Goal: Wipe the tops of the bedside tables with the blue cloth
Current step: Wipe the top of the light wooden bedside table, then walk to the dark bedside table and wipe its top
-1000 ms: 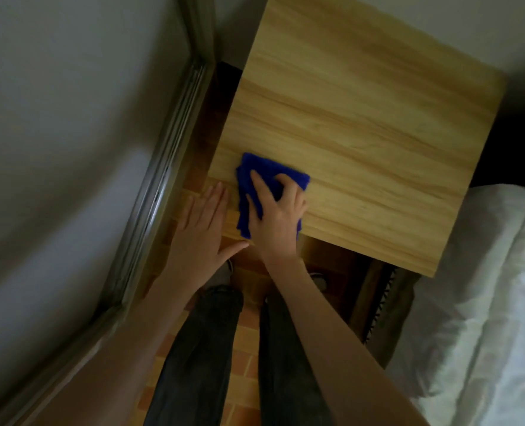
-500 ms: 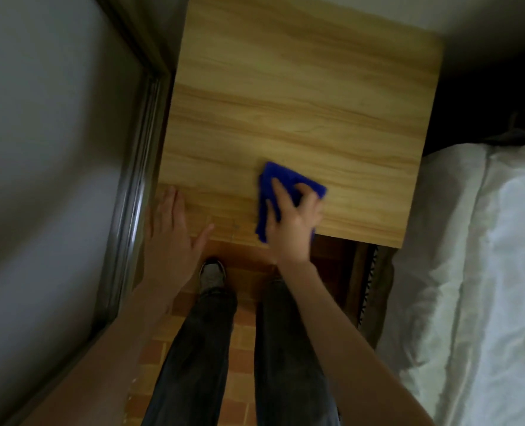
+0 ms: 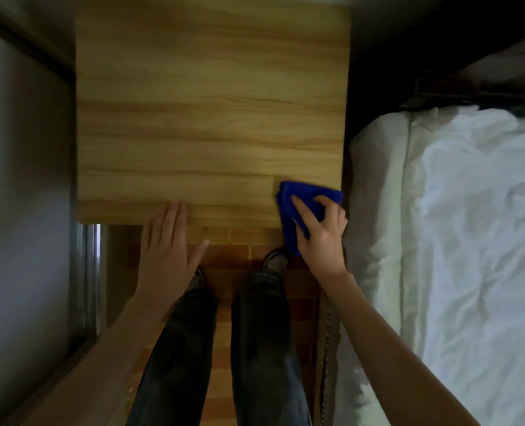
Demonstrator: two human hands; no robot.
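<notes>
The right hand (image 3: 319,238), just right of the frame's centre, grips the blue cloth (image 3: 305,195) with its fingers bent over the bunched fabric and its index finger laid along the top, pressing it down. The cloth sits on the near right corner of the bedside table (image 3: 212,118), its right side level with the table's right edge and its lower part hanging past the front edge. The left hand (image 3: 165,250), lower centre-left, lies flat with its fingers straight and close together and its thumb out, fingertips resting on the front edge. The main risk is at that corner: a stroke carried further right would likely push the cloth off the top and into the dark gap beside the bed (image 3: 470,241), or let the hanging part drag on the table's front. Because the cloth is bunched, only 1 small patch meets the wood, so narrow strips may go unwiped. The large upper part of the top could also be skipped, and in this dim light missed dust would be hard to spot. No 2nd table is in view.
</notes>
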